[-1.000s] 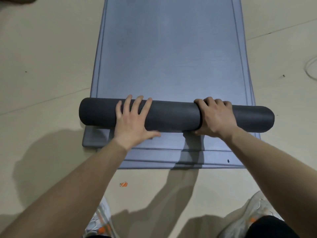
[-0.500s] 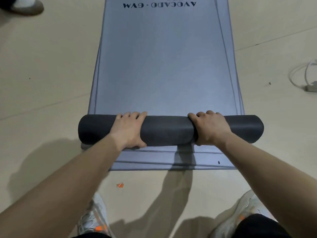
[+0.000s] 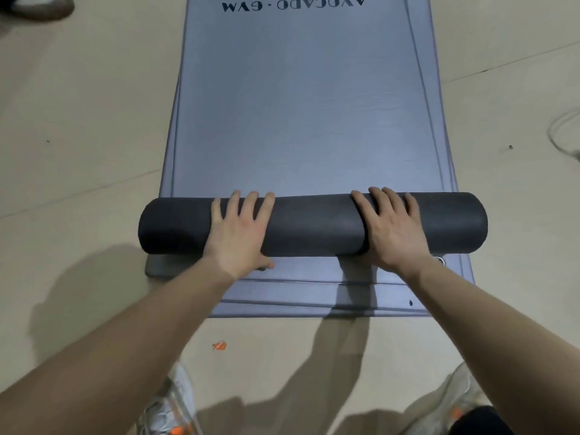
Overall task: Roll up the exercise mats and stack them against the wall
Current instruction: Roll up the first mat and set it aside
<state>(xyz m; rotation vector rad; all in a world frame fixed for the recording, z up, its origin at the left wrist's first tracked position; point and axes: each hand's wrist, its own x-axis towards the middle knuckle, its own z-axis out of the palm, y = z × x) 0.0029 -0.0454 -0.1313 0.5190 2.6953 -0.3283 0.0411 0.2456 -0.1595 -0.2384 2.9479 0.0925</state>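
Note:
A blue-grey exercise mat [image 3: 307,105] lies flat on the floor, with upside-down lettering at its far end. Its near part is wound into a dark grey roll [image 3: 314,224] lying crosswise. My left hand [image 3: 241,230] lies flat on the roll left of centre, fingers straight and spread over the top. My right hand [image 3: 392,227] presses on it right of centre, fingers extended over the top. More blue-grey mats [image 3: 298,296] lie stacked underneath, their near edges showing below the roll.
The floor [image 3: 78,120] is beige with faint seams. A small orange scrap [image 3: 219,345] lies near my feet. Another person's shoe [image 3: 40,7] is at the top left. A white cable [image 3: 565,133] curls at the right edge. My shoes show at the bottom.
The roll has moved a little farther up the mat. Both hands went from curled over the roll half a second ago to lying flatter on top of it.

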